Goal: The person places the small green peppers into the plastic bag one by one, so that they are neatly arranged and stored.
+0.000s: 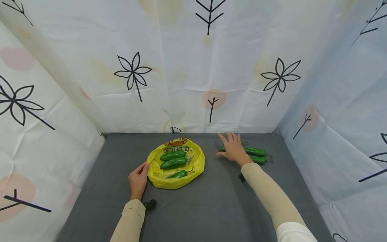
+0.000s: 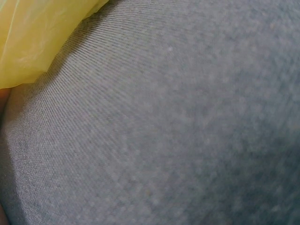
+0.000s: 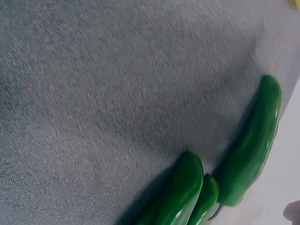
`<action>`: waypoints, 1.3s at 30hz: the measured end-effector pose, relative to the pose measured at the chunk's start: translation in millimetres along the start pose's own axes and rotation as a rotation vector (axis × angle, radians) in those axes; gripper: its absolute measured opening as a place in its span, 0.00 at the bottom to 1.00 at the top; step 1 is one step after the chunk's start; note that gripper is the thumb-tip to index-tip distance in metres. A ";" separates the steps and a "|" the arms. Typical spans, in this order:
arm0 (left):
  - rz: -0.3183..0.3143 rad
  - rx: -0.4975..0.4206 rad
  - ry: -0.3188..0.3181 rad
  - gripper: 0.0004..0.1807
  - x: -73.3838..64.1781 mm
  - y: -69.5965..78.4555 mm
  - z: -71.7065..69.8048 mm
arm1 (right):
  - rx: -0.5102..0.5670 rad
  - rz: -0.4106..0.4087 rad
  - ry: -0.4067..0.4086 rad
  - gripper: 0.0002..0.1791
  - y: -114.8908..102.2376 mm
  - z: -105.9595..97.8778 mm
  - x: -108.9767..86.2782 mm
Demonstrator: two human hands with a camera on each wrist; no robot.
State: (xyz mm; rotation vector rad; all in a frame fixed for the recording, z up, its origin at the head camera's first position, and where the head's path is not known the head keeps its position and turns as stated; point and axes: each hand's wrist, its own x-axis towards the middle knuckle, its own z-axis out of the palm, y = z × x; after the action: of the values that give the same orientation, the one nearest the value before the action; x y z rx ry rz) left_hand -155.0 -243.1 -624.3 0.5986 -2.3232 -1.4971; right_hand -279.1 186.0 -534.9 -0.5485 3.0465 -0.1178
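A yellow plastic bag (image 1: 198,165) with its rim rolled open lies left of centre on the table in the head view. Three green chili peppers (image 1: 173,163) rest inside it. At the bag's left edge my left hand (image 1: 138,179) pinches the rim between thumb and fingers; the left wrist view shows only a corner of the bag (image 2: 33,37). My right hand (image 1: 233,148), fingers spread, hovers over more green chili peppers (image 1: 256,152) on the right, partly hiding them. In the right wrist view, one pepper (image 3: 248,145) lies beyond two others placed side by side.
The dark grey table (image 1: 196,215) ends at a white patterned cloth (image 1: 181,67) behind, with similar cloth on both sides. A small black device sits at each wrist.
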 end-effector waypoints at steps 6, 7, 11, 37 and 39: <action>-0.009 0.008 0.012 0.27 -0.7 1.0 1.0 | 0.039 0.024 -0.008 0.55 13.8 -2.9 -1.6; -0.008 0.011 0.016 0.27 -0.8 1.0 1.1 | 0.048 0.023 -0.006 0.55 15.9 -3.0 -2.1; -0.005 0.018 0.022 0.26 -1.4 1.3 1.0 | 0.095 0.033 -0.026 0.54 23.3 -0.7 -2.2; 0.007 0.007 0.015 0.26 -1.9 3.7 0.8 | 0.132 0.083 -0.102 0.37 36.5 4.2 -8.1; 0.007 0.004 0.016 0.26 -1.7 3.9 0.5 | 0.109 0.079 -0.103 0.35 36.3 4.1 -7.3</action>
State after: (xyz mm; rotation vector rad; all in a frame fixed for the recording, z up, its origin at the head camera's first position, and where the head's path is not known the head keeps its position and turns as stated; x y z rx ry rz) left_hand -154.4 -240.3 -621.0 0.6011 -2.3150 -1.4794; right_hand -284.7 222.2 -541.7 -0.4134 2.9353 -0.2430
